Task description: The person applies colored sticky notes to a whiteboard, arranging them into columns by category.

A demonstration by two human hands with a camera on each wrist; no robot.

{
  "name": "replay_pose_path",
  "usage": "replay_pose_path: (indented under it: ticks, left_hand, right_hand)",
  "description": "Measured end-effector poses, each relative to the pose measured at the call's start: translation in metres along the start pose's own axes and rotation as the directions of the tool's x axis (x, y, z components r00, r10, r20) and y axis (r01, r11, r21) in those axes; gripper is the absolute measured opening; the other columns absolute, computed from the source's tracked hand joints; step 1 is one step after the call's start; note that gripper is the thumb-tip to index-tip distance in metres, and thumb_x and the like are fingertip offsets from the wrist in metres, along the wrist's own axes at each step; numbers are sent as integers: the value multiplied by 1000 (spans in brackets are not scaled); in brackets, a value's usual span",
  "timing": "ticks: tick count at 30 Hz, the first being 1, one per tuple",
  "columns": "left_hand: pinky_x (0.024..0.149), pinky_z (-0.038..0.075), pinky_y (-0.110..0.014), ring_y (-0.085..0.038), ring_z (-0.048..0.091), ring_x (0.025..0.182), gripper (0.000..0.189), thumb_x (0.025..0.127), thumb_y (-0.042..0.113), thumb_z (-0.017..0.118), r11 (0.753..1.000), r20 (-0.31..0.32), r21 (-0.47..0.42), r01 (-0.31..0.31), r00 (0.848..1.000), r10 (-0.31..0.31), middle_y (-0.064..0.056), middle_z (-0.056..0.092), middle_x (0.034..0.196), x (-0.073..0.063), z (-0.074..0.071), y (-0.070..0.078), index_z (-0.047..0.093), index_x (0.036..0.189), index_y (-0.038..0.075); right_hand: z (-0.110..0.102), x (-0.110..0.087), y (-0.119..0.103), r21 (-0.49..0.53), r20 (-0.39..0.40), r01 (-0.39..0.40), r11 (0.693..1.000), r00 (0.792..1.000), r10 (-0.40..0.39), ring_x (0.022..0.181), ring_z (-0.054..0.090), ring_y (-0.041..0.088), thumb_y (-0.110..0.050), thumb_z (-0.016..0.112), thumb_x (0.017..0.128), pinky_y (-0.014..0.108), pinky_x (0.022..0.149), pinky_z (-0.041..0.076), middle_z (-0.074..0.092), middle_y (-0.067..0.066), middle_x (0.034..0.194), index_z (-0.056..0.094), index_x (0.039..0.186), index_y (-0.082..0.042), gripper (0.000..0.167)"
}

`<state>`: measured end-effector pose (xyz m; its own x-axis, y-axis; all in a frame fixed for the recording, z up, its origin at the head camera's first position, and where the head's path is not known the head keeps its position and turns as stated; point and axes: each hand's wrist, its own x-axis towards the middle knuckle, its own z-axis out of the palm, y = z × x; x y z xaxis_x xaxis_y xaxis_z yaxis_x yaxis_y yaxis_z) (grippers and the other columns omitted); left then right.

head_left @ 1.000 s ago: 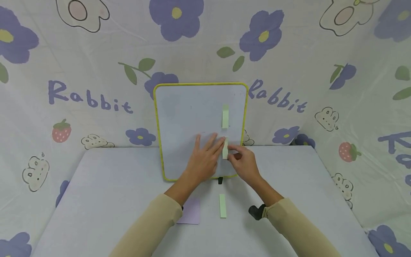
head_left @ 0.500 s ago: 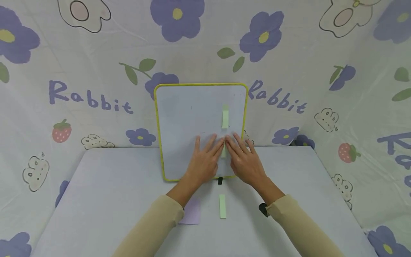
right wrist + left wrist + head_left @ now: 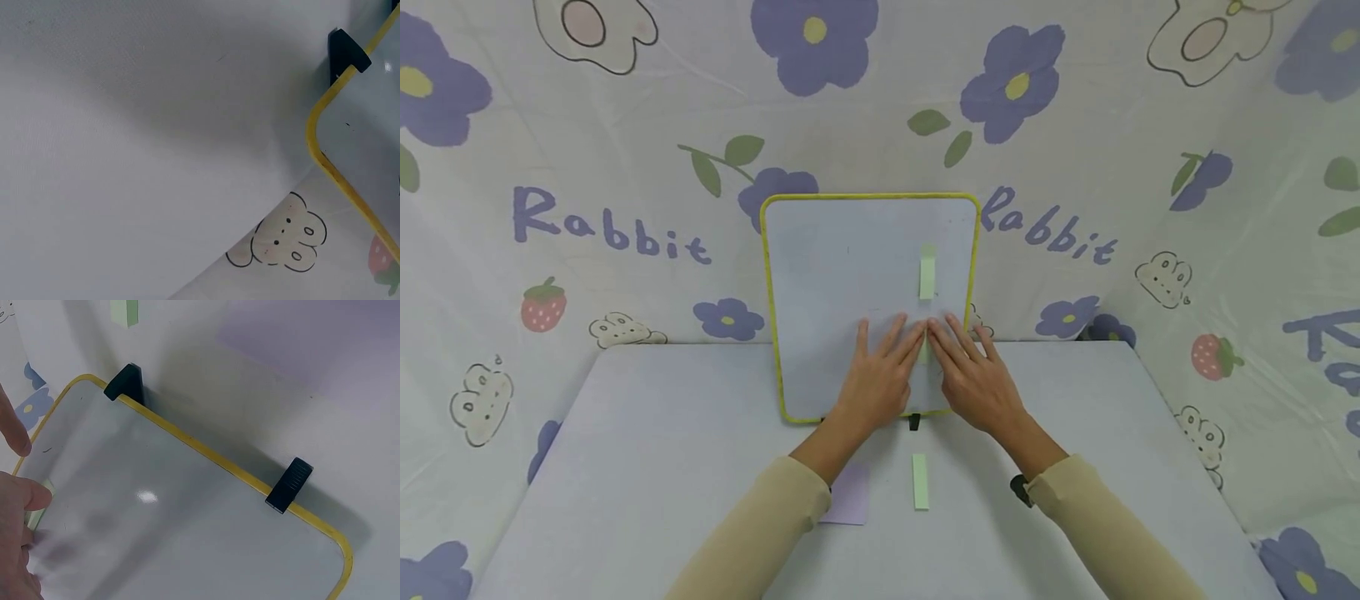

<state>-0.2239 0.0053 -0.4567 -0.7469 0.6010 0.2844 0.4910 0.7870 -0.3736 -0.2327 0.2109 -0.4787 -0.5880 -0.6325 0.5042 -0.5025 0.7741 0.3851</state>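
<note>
A whiteboard (image 3: pixel 827 275) with a yellow frame stands upright on the table. My left hand (image 3: pixel 877 379) lies against its lower right part, fingers spread and straight. My right hand (image 3: pixel 979 383) mirrors it, straight fingers slanting inward. Both hands' index fingertips press side by side at the top of a pale green sticky strip (image 3: pixel 923 354), whose lower part shows between the hands. Part of that strip (image 3: pixel 39 512) shows beside a thumb in the left wrist view. Above it, another pale green strip (image 3: pixel 927 275) is stuck on the board. The right wrist view shows no fingers.
A third green strip (image 3: pixel 921 482) lies on the table before the board. Beside it, purple paper (image 3: pixel 848 497) is partly covered by the left forearm. Black feet (image 3: pixel 289 485) clip the board's bottom edge. A patterned curtain (image 3: pixel 865 133) hangs behind.
My right hand has gone from pinching near the strip's right edge to straight fingers pressing its top beside my left fingertips. Over the last half second both hands have barely moved.
</note>
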Motion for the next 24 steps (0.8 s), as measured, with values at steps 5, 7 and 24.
replay_pose_path:
  ticks: [5, 7, 24]
  left_hand:
    - [111, 25, -64, -24, 18, 151, 70, 96, 38, 58, 1000, -11, 3, 1, 1000, -1, 2, 21, 165, -1, 0, 1, 32, 156, 12]
    - [112, 24, -64, -24, 17, 152, 71, 96, 38, 58, 1000, -2, 4, 2, 1000, -2, 1, 19, 165, -1, -1, 2, 31, 156, 11]
    - [112, 26, -63, -24, 19, 151, 76, 93, 41, 60, 999, -12, 35, -3, 1000, 3, 2, 20, 165, -5, 3, 5, 30, 157, 13]
  right_hand:
    - [1, 0, -1, 38, -6, -8, 999, 1000, 9, 149, 25, 29, -14, 66, 88, 53, 119, 18, 35, 10, 159, 39, 151, -1, 70]
    - [0, 0, -2, 41, 10, -17, 999, 1000, 17, 150, 23, 28, -15, 64, 89, 52, 119, 16, 34, 9, 159, 37, 152, -1, 70]
    - [5, -5, -4, 53, -30, -3, 999, 1000, 5, 147, 31, 30, -14, 69, 84, 54, 117, 21, 38, 11, 157, 41, 149, 1, 72]
